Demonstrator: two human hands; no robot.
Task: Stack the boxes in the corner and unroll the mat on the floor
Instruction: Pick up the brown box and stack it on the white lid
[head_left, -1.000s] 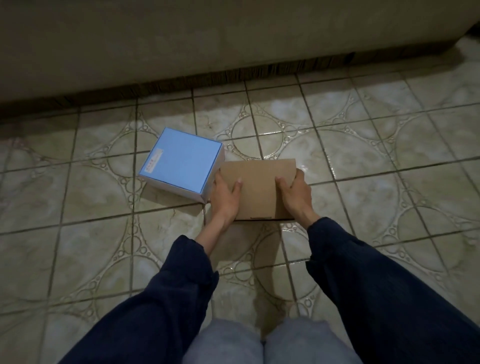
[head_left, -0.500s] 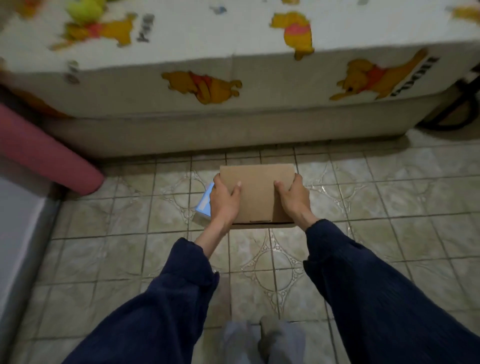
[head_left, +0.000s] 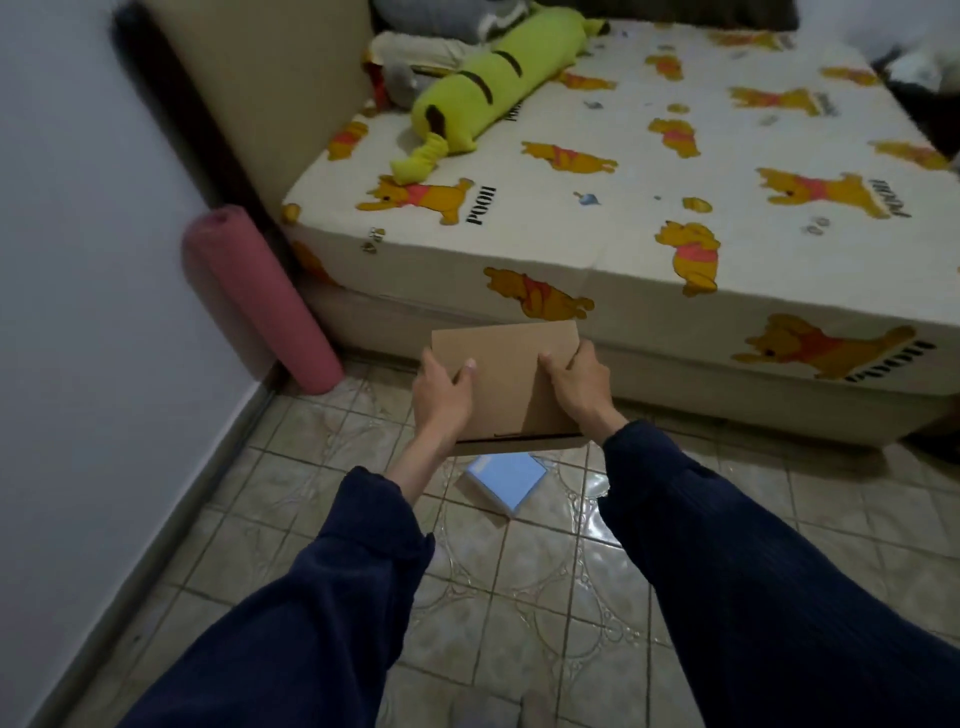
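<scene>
While both hands, left hand (head_left: 441, 392) and right hand (head_left: 579, 387), grip the brown box (head_left: 506, 384) by its sides above the floor, the stacking step seems underway. The blue box (head_left: 506, 480) lies below; the pink mat (head_left: 260, 296), rolled, leans in the far-left corner. Next: carry it there.

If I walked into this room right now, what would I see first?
Probably the bed across the back, its white sheet covered in yellow bears, with a long lime-green plush toy lying near its head end. Next, the brown cardboard box held up in the middle by the left hand and right hand, and the rolled pink mat leaning in the left corner by the wall.
</scene>
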